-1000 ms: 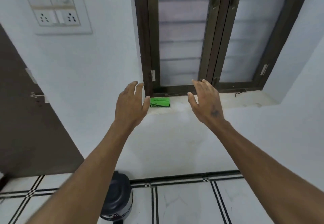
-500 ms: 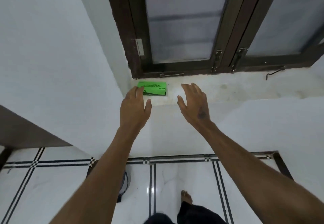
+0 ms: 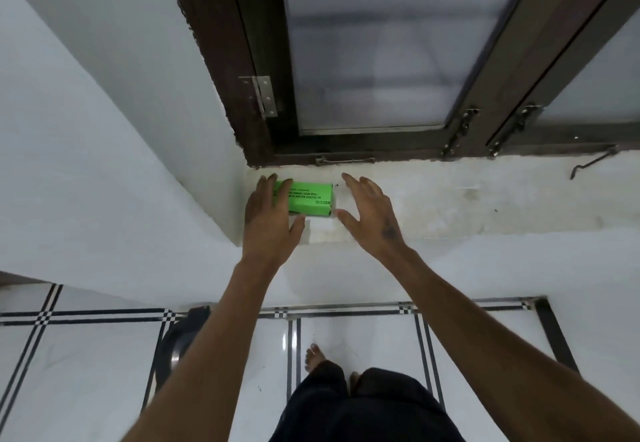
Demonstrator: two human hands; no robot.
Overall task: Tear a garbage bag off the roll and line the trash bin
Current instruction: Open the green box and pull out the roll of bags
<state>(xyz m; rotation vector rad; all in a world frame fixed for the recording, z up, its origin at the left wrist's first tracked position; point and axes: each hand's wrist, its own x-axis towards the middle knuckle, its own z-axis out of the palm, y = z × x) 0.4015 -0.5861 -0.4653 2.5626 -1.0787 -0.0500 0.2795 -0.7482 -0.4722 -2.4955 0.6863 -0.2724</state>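
A bright green garbage bag pack (image 3: 311, 199) with black print lies on the white window sill (image 3: 450, 199), close to the left corner. My left hand (image 3: 268, 220) is spread over the pack's left end, fingers straight. My right hand (image 3: 372, 214) hovers just right of the pack, fingers spread and thumb near its right end. Whether either hand touches the pack is unclear. Down on the floor, the dark trash bin (image 3: 176, 341) peeks out beside my left forearm, mostly hidden.
A dark-framed window (image 3: 363, 60) with frosted glass rises behind the sill. White walls close in on the left. Below is a white tiled floor (image 3: 363, 344) with black stripes, and my bare foot (image 3: 313, 358) and dark trousers.
I have stepped closer to the sill. Both hands have moved forward to the green pack, the left now covering its left end and the right reaching its right end.
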